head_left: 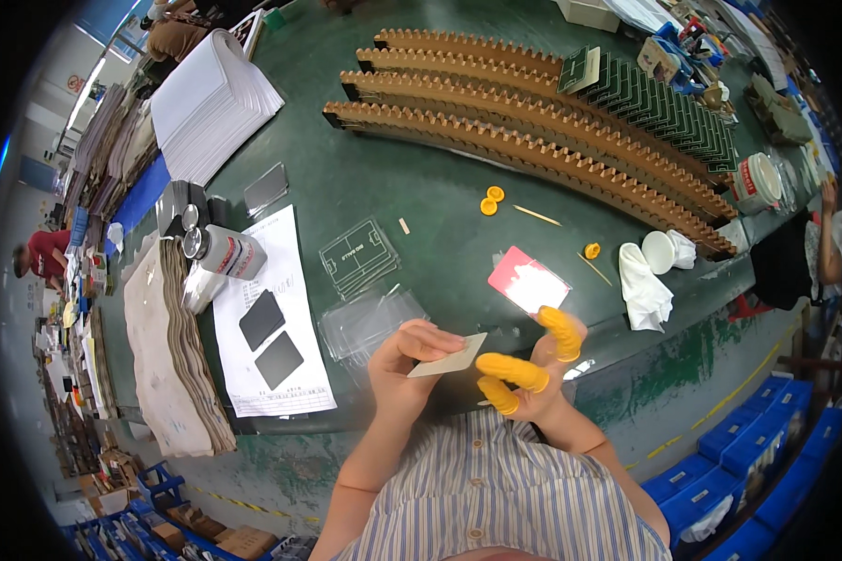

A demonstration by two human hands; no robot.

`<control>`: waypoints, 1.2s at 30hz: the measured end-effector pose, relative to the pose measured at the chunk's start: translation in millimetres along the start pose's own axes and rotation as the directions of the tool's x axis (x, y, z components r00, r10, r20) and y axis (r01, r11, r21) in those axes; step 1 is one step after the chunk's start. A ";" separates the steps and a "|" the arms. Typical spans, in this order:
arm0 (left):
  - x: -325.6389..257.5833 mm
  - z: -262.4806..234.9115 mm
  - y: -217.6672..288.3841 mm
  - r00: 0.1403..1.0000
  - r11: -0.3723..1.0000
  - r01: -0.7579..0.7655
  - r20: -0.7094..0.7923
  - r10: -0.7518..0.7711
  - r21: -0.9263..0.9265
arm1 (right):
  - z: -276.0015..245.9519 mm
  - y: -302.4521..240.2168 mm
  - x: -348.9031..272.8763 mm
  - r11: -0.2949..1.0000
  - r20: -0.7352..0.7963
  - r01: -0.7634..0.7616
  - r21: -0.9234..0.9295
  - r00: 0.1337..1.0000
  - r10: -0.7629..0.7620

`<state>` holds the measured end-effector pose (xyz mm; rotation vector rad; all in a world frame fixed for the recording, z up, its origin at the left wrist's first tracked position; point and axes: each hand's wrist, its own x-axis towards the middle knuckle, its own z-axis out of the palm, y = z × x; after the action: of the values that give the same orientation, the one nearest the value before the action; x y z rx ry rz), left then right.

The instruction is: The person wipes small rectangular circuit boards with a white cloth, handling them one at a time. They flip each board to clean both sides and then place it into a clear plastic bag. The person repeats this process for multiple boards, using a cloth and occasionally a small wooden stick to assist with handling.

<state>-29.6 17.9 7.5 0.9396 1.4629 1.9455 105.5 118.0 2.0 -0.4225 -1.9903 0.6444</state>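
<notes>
My left hand (404, 363) pinches a thin pale card (450, 356) by its edge, just above the table's near edge. Yellow finger cots cover several fingers of my right hand (538, 379); the fingers are spread beside the card, with no held thing showing. Beyond that hand lies a pink-and-white card (529, 280) with a bright glare on it. Loose yellow finger cots (488, 207) and a thin wooden stick (537, 216) lie farther off. Left of the hands are clear plastic sheets (370, 325) and a stack of dark green plates with white lines (357, 258).
Long brown slotted racks (496, 136) stretch across the back, green plates (664, 107) standing in their right part. At right are a white cloth (644, 292) and a white tub (756, 179). At left, a metal bottle (232, 252) and dark cards (279, 361) rest on paper.
</notes>
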 end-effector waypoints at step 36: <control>-3.8 5.6 12.4 0.990 0.989 0.130 -0.038 -0.133 -0.065 | -27.7 30.9 28.4 0.770 0.184 -0.155 -0.619 0.924 0.335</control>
<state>-22.9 15.0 19.6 0.7598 1.4414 1.9129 117.3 165.3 14.3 -1.0437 -2.4285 0.2157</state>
